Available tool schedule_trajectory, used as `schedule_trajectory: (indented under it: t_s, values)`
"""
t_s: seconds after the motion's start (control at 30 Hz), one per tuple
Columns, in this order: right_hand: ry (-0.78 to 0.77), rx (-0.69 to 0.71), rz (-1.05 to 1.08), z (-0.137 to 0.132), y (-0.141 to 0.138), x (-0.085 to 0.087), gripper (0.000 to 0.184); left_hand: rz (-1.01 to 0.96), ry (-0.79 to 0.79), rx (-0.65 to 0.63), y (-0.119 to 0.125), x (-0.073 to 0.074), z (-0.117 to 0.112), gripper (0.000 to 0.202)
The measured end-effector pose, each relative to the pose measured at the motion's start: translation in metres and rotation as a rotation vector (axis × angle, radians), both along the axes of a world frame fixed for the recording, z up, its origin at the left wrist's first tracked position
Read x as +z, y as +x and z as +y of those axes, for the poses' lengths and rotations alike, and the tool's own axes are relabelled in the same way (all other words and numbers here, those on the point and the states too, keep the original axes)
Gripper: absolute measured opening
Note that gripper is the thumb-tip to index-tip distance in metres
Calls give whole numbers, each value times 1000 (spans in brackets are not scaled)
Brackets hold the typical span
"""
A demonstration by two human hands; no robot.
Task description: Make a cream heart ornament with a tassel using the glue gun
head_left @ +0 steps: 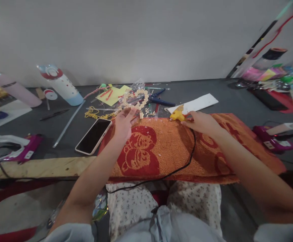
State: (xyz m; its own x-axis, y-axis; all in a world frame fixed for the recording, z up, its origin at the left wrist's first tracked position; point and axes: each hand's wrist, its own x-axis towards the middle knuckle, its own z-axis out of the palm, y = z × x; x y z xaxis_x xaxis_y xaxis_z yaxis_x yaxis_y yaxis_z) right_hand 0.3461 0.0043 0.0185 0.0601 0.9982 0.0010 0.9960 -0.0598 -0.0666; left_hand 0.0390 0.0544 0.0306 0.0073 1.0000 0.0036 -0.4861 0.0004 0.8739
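Note:
My left hand [124, 122] rests on the far edge of an orange towel [171, 148] printed with a red bear heart; its fingers close on the lower edge of a heart-shaped ring of cream beads [135, 98]. My right hand [201, 122] is wrapped round a small yellow glue gun [178, 115], nozzle pointing left toward the beads. The gun's black cord [186, 161] runs back across the towel to my lap.
A phone [94, 135] lies left of the towel. A yellow cord [96, 113], blue pliers [158, 99], yellow paper [113, 94], white card [196, 103] and a bottle [62, 84] sit behind. Purple glue guns lie at far left [22, 149] and far right [274, 139].

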Motion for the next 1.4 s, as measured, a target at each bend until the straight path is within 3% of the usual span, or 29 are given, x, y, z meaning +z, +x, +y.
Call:
schedule_trajectory:
  t_s: [0.1,0.27,0.37,0.43,0.5,0.6,0.77,0.93,1.07,1.17,1.4]
  values:
    - [-23,-46,-13,3,-13,-3,64,-7,2,2,-1,-1,1,44]
    - [-67,-73,141,15,-12,0,33,-7,18,4,-1,0,1,44]
    - [-61,-88,241,19,2,2,30,-14,15,-2,-2,1,0,43]
    - [-39,-128,488,19,13,2,32,-22,8,-3,-2,1,0,42]
    - [24,-208,996,20,25,0,27,-22,0,-2,-2,1,0,41]
    - [72,-215,1273,21,39,-4,30,-14,-5,-7,-3,1,0,41]
    - [100,-107,1390,15,40,-3,37,-32,-17,-12,-2,2,0,41]
    - [70,31,1469,-4,-2,10,38,-50,-26,-9,-2,4,0,40]
    - [-26,202,1325,-12,-46,23,39,-70,-36,-9,-3,7,0,38]
    - [-4,325,1256,-12,-70,26,43,-67,-28,-9,-3,8,-1,35]
    - [52,368,1051,-9,-85,17,43,-52,-22,15,-3,10,-3,39]
